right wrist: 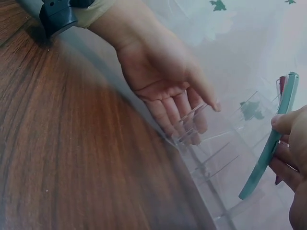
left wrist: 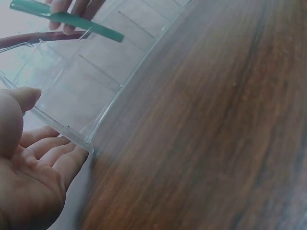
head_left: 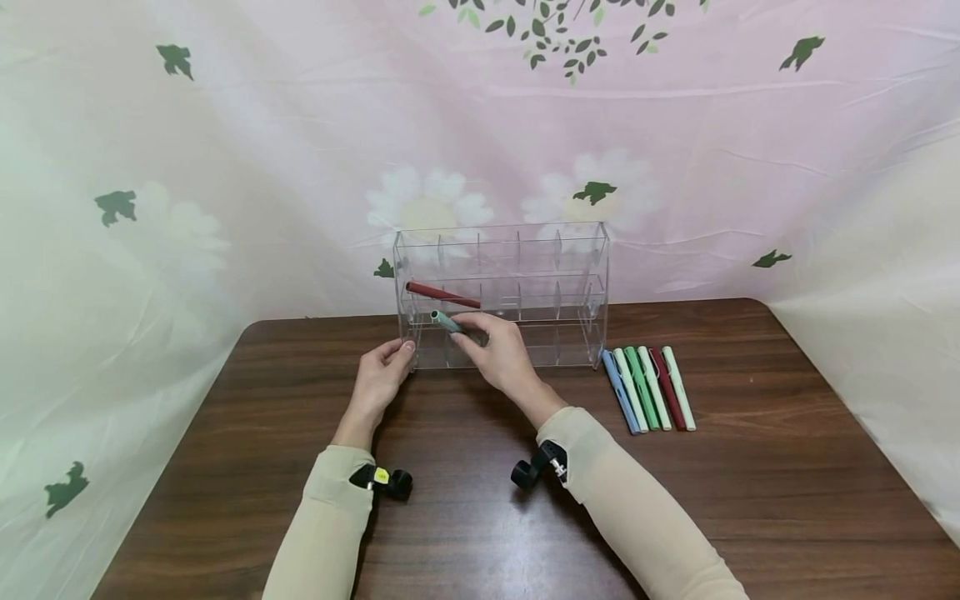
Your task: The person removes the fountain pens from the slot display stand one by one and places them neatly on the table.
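Note:
A clear plastic pen organizer [head_left: 537,358] with tiered, divided compartments stands against the backdrop. My left hand [head_left: 384,379] holds its lower left side, with the thumb on one face and the fingers [left wrist: 62,155] on the other. My right hand [head_left: 501,354] pinches a teal-green pen [head_left: 446,322] between thumb and fingers, in front of the organizer's left half. In the right wrist view that green pen [right wrist: 268,148] slants up beside the compartments. Behind it, a dark red pen [head_left: 442,294] lies slanted across the left part of the middle tier.
Right of the organizer, several capped pens lie side by side on the brown wooden table [head_left: 780,467]: a blue pen [head_left: 622,396], a green pen [head_left: 643,392], a dark red pen [head_left: 667,392] and pale green ones [head_left: 680,392]. A floral cloth [head_left: 300,167] hangs behind.

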The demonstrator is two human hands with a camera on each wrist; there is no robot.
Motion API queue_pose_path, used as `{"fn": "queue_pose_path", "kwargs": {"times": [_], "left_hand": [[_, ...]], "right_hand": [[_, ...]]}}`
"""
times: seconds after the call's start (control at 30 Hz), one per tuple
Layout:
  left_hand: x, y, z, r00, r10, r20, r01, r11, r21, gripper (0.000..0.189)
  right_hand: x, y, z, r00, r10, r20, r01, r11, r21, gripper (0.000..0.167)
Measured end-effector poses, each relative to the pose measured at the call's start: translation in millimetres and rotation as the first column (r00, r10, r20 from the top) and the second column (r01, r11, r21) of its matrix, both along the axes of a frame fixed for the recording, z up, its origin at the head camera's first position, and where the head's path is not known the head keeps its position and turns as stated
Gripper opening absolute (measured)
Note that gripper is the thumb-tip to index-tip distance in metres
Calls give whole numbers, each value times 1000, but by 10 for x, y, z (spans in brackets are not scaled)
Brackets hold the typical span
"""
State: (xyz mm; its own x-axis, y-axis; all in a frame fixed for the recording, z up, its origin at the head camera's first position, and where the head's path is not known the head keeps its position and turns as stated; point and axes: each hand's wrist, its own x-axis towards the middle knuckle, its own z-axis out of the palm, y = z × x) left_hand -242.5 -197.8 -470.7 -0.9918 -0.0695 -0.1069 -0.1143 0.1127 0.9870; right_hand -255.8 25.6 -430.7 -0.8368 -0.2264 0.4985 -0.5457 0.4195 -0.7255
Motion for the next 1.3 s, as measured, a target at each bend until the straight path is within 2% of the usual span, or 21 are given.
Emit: {"fn": "queue_pose_path", "kwargs": {"times": [0.17, 0.6, 0.87, 1.3], "left_hand": [[-1, -2, -3, 1000, -6, -8, 6, 1000, -2, 58], [17, -14, -14, 1000, -15, -11, 15, 1000, 3, 59], [7, -4, -8, 1000, -13, -12, 13, 1000, -15, 59], [8, -15, -14, 1000, -26, -6, 26, 1000, 4, 59]], "right_hand": [[22, 45, 75, 999, 6, -50, -8, 999, -42, 26], [66, 162, 157, 996, -2, -93, -7, 995, -98, 26], [98, 284, 249, 996, -2, -92, -7, 995, -100, 25], [143, 535, 295, 998, -57, -41, 52, 994, -98, 24]]}}
